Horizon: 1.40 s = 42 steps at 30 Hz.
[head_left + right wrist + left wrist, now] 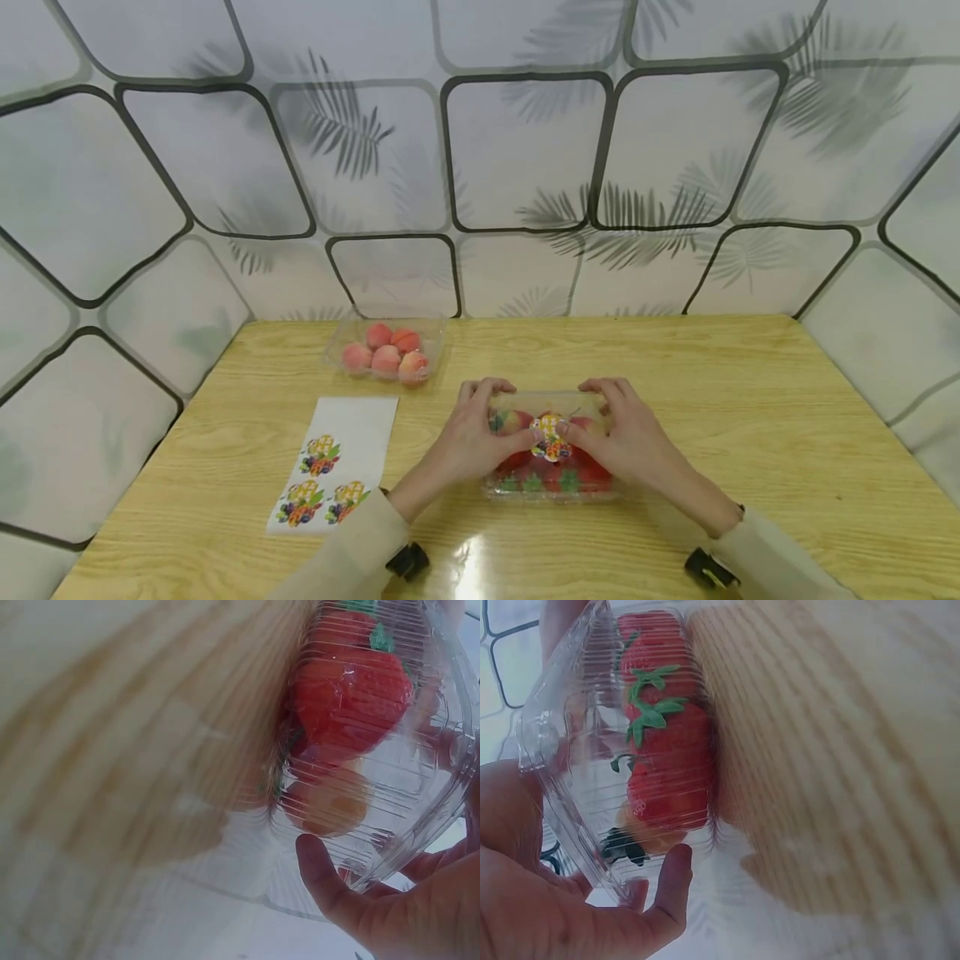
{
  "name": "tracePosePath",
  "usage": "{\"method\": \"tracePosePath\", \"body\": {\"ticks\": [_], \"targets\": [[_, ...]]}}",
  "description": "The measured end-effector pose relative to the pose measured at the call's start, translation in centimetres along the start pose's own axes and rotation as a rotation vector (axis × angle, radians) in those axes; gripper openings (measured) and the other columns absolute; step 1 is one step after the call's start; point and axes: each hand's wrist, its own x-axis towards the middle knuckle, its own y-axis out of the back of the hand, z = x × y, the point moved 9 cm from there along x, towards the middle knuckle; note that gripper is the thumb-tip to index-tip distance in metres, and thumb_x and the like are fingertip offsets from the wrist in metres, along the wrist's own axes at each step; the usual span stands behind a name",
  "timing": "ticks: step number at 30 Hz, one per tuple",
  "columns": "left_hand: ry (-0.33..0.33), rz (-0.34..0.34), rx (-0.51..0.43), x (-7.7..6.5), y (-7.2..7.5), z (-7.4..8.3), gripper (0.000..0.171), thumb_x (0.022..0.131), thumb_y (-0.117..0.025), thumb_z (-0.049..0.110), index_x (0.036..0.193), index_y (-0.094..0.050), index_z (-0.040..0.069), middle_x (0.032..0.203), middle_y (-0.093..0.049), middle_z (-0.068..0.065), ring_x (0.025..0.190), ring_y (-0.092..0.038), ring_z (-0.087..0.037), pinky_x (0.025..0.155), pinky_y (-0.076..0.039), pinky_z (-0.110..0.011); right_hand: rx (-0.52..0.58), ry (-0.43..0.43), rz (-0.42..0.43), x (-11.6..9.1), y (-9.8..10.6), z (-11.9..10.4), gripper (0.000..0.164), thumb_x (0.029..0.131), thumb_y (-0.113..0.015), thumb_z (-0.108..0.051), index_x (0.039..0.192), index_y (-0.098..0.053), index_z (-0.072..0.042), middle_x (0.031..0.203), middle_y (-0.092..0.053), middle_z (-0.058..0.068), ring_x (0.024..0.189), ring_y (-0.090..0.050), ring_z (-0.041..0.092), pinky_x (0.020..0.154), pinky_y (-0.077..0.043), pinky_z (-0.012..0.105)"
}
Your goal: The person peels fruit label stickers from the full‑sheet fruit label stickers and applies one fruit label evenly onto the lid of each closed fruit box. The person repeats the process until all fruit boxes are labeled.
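A clear plastic clamshell box (517, 493) of red strawberries (671, 742) sits on the table in front of me, its lid down. On top of the lid is a round fruit-print sticker (551, 448). My left hand (477, 429) grips the box's left side, fingers curled over the far corner and thumb on the sticker's left edge. The right hand (633, 433) mirrors it on the right, with its thumb at the sticker's upper right. Both wrist views show fingers bent around the ribbed box's end, with green strawberry leaves (656, 712) visible through the plastic.
A white sticker sheet (356, 433) bearing three similar fruit stickers lies left of my left hand. Behind it, an open clear box (435, 333) holds several peaches (386, 359). The wooden table (765, 400) ends at a patterned curtain (525, 158).
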Motion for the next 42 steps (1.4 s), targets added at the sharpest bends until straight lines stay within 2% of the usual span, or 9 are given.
{"method": "tracePosePath", "body": {"ticks": [10, 14, 18, 21, 29, 33, 36, 40, 42], "targets": [[-0.028, 0.047, 0.005, 0.6, 0.3, 0.2, 0.036, 0.099, -0.064, 0.042, 0.126, -0.057, 0.020, 0.127, -0.050, -0.011, 0.102, -0.056, -0.024, 0.081, -0.049, -0.040, 0.015, -0.004, 0.057, 0.4, 0.4, 0.1, 0.045, 0.098, -0.068, -0.038, 0.127, -0.062, -0.005, 0.127, -0.060, 0.016, 0.100, -0.064, 0.029, 0.076, -0.055, 0.043], [-0.016, 0.042, 0.012, 0.7, 0.2, 0.0, 0.044, 0.096, -0.068, 0.048, 0.129, -0.057, 0.021, 0.127, -0.052, -0.008, 0.111, -0.059, -0.026, 0.087, -0.052, -0.045, 0.001, 0.000, 0.025, 0.2, 0.2, 0.0, 0.053, 0.098, -0.068, -0.042, 0.135, -0.059, -0.005, 0.134, -0.059, 0.016, 0.106, -0.065, 0.031, 0.075, -0.056, 0.042], [-0.013, -0.002, 0.038, 0.6, -0.1, -0.1, 0.059, 0.089, -0.073, 0.056, 0.135, -0.054, 0.023, 0.127, -0.052, -0.005, 0.117, -0.058, -0.028, 0.090, -0.053, -0.047, -0.013, -0.004, -0.028, 0.0, -0.2, 0.1, 0.067, 0.094, -0.070, -0.050, 0.143, -0.054, -0.007, 0.142, -0.055, 0.014, 0.114, -0.063, 0.033, 0.075, -0.057, 0.041], [-0.032, -0.030, 0.051, 0.7, -0.4, 0.0, 0.064, 0.087, -0.074, 0.058, 0.135, -0.052, 0.023, 0.129, -0.052, -0.004, 0.119, -0.056, -0.028, 0.092, -0.053, -0.048, -0.020, -0.011, -0.038, 0.0, -0.3, 0.1, 0.071, 0.091, -0.072, -0.052, 0.143, -0.054, -0.007, 0.142, -0.056, 0.013, 0.115, -0.062, 0.033, 0.078, -0.056, 0.042], [-0.085, -0.023, -0.014, 1.3, -0.3, 0.5, 0.045, 0.096, -0.069, 0.045, 0.130, -0.057, 0.018, 0.124, -0.057, -0.009, 0.115, -0.059, -0.028, 0.092, -0.052, -0.048, 0.006, -0.068, -0.009, 0.9, 0.0, 0.4, 0.054, 0.093, -0.072, -0.050, 0.123, -0.060, -0.007, 0.124, -0.062, 0.015, 0.102, -0.064, 0.029, 0.077, -0.055, 0.042], [-0.087, -0.032, -0.041, 1.3, -0.3, 0.3, 0.042, 0.100, -0.064, 0.043, 0.133, -0.058, 0.017, 0.128, -0.058, -0.010, 0.117, -0.060, -0.030, 0.095, -0.053, -0.050, -0.008, -0.062, -0.002, 0.8, 0.1, 0.3, 0.052, 0.096, -0.068, -0.049, 0.123, -0.062, -0.005, 0.124, -0.063, 0.017, 0.100, -0.065, 0.028, 0.078, -0.056, 0.043], [-0.078, -0.072, -0.065, 1.0, -0.5, 0.0, 0.055, 0.098, -0.067, 0.046, 0.142, -0.054, 0.017, 0.139, -0.053, -0.012, 0.126, -0.057, -0.032, 0.100, -0.051, -0.053, -0.009, -0.056, -0.031, 0.3, 0.1, 0.3, 0.058, 0.097, -0.066, -0.049, 0.133, -0.060, -0.004, 0.131, -0.061, 0.019, 0.107, -0.066, 0.032, 0.081, -0.057, 0.047], [-0.057, -0.162, -0.055, 0.3, -0.9, -0.5, 0.078, 0.089, -0.074, 0.053, 0.153, -0.041, 0.022, 0.150, -0.041, -0.011, 0.136, -0.046, -0.034, 0.104, -0.048, -0.057, -0.023, -0.048, -0.102, -0.5, -0.2, 0.3, 0.080, 0.093, -0.068, -0.057, 0.148, -0.048, -0.003, 0.143, -0.054, 0.019, 0.118, -0.062, 0.037, 0.085, -0.057, 0.053], [-0.056, -0.189, -0.048, 0.0, -1.1, -0.5, 0.082, 0.088, -0.076, 0.055, 0.154, -0.039, 0.024, 0.150, -0.038, -0.011, 0.138, -0.043, -0.033, 0.103, -0.048, -0.057, -0.031, -0.041, -0.122, -0.8, -0.3, 0.2, 0.087, 0.091, -0.069, -0.060, 0.152, -0.044, -0.003, 0.145, -0.052, 0.019, 0.121, -0.061, 0.037, 0.085, -0.057, 0.053]]}}
